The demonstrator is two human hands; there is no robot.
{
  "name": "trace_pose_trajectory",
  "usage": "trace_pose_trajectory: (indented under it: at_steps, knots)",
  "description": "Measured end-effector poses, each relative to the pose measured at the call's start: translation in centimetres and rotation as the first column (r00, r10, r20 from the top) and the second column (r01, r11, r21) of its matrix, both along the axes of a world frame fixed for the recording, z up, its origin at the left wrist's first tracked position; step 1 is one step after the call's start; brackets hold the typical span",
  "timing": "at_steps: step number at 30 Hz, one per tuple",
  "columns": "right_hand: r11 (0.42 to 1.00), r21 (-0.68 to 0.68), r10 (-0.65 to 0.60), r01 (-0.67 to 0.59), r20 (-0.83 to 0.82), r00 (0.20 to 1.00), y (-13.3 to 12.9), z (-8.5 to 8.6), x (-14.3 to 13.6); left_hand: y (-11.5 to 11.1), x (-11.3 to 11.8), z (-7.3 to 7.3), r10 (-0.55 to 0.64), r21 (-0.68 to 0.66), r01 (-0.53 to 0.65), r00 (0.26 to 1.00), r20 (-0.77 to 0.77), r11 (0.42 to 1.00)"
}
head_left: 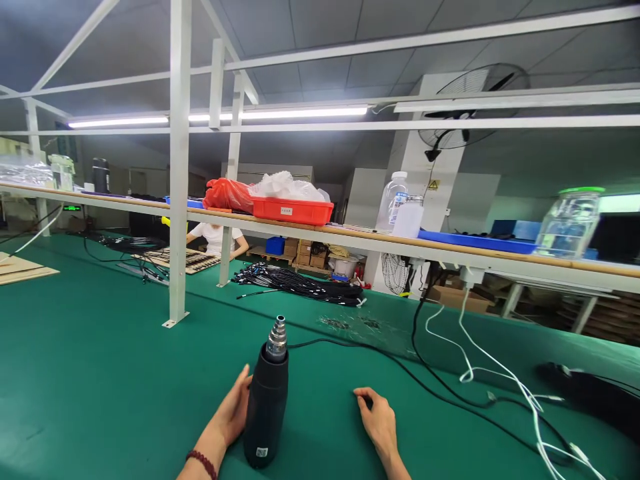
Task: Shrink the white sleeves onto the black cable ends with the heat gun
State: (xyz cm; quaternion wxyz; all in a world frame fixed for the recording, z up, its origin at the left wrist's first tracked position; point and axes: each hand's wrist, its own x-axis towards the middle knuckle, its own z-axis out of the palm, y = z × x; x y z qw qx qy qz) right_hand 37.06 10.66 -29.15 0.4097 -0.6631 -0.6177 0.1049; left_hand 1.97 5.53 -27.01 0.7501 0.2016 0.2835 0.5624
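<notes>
A black heat gun (267, 407) with a stepped metal nozzle stands upright on the green tabletop (115, 373), nozzle pointing up. My left hand (234, 408), with a dark red bead bracelet on the wrist, is against the left side of the heat gun; its fingers are partly hidden behind the body, so its grip is unclear. To the right of the heat gun and apart from it, my right hand (379, 420) rests low over the table, fingers curled together with the thumb near the index finger. Nothing shows between those fingertips.
Black cable bundles (300, 283) lie at the back. Black and white cords (500, 377) run across the right side. A shelf (350, 235) above carries a red tray (293, 210), bottles and a glass jar (570, 223). A white post (177, 200) stands left; a person (213, 237) sits beyond.
</notes>
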Motion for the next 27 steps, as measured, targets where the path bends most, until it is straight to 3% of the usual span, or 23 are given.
trace_pose_trajectory:
  at_steps: [4,11,27]
  knots:
    - [1.000,0.000,0.012,-0.012,-0.001,1.000,0.0,0.1,0.1,-0.3,-0.7,-0.2,0.045,0.041,-0.045,0.999,-0.007,0.998]
    - [0.998,0.002,0.056,-0.056,0.011,0.998,0.0,0.0,0.2,-0.7,-0.1,-0.9,0.131,0.102,-0.127,0.991,-0.033,0.987]
    - [0.995,0.092,0.034,-0.034,-0.001,0.999,-1.2,0.5,-0.3,0.4,0.0,-1.5,0.102,0.121,-0.091,0.991,-0.086,0.988]
